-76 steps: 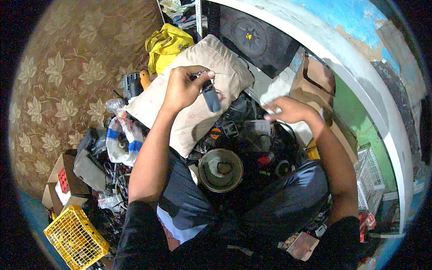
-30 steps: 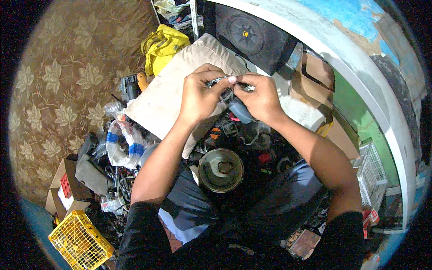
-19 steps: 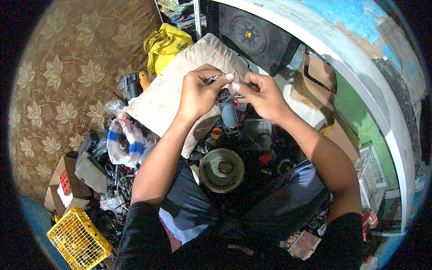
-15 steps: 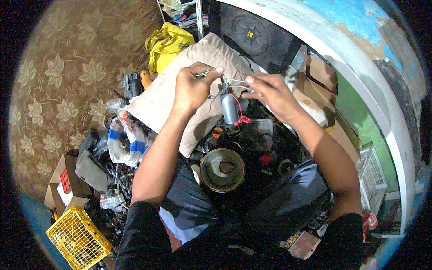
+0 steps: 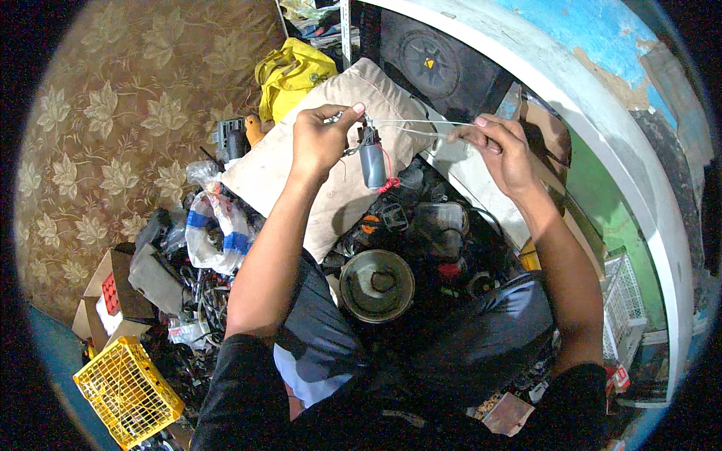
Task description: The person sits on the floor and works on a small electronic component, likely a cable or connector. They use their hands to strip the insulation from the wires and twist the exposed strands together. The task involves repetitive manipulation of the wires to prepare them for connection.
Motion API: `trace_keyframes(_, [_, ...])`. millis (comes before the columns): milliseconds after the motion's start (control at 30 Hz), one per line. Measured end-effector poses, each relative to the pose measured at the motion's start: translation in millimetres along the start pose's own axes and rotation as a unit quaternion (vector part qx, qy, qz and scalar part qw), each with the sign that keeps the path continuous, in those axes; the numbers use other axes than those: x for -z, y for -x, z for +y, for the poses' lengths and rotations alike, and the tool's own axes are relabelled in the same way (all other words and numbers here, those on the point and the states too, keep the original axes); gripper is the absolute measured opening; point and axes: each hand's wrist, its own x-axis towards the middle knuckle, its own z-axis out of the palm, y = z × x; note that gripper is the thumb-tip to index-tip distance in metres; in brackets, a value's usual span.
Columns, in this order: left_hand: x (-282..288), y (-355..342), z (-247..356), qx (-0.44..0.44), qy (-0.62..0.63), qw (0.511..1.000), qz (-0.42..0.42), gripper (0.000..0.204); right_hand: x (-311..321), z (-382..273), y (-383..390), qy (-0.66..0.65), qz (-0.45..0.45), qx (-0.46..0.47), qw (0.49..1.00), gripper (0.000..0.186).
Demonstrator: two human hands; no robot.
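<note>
My left hand (image 5: 323, 139) is closed, thumb against fingers, at the dark top end of a small silver cylindrical motor (image 5: 373, 167). The motor hangs just right of the thumb, and a coiled red wire (image 5: 389, 183) dangles at its lower side. To the right, my right hand (image 5: 505, 146) pinches a thin pale strand (image 5: 425, 121), stretched almost level from the motor's top. A second pale length runs a little below it. Whether it is thread or bare wire cannot be made out. Below the hands stands a round metal pot (image 5: 377, 287) between my legs.
Behind the hands lies a beige cushion (image 5: 301, 158), with a yellow bag (image 5: 289, 79) and a black speaker (image 5: 432, 64) beyond. A clear plastic container (image 5: 436, 218) sits among dark clutter. At lower left are a yellow crate (image 5: 128, 395) and an open cardboard box (image 5: 120, 293).
My right hand has moved right, away from the left, drawing the pale strand out longer. The left hand and motor stay nearly in place, while the view has shifted slightly.
</note>
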Motion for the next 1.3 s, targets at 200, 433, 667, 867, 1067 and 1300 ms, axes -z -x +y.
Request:
trace_keyframes(200, [4,-5,-11,-0.005,0.013,1.000,0.004,0.030,7,-8,2,0.083,0.040,-0.033,0.995,0.023])
trace_keyframes(433, [-3,-7,-11,-0.004,0.063,0.997,0.037,0.028,7,-8,-4,0.394,0.049,0.148,0.906,0.023])
trace_keyframes(667, [0,-4,-9,-0.010,0.038,0.998,0.040,0.028,4,-20,0,0.115,0.102,-0.067,0.986,0.025])
trace_keyframes(867, [14,-13,-20,0.004,0.022,0.997,0.078,0.028,46,-8,2,0.425,-0.035,0.065,0.902,0.027])
trace_keyframes(1067, [11,-13,-18,0.013,0.090,0.992,0.082,0.026,32,41,29,0.342,-0.226,-0.171,0.896,0.022])
trace_keyframes(1300, [0,4,-1,-0.001,0.031,0.997,-0.073,0.026,-37,43,28,0.476,-0.132,0.066,0.867,0.023])
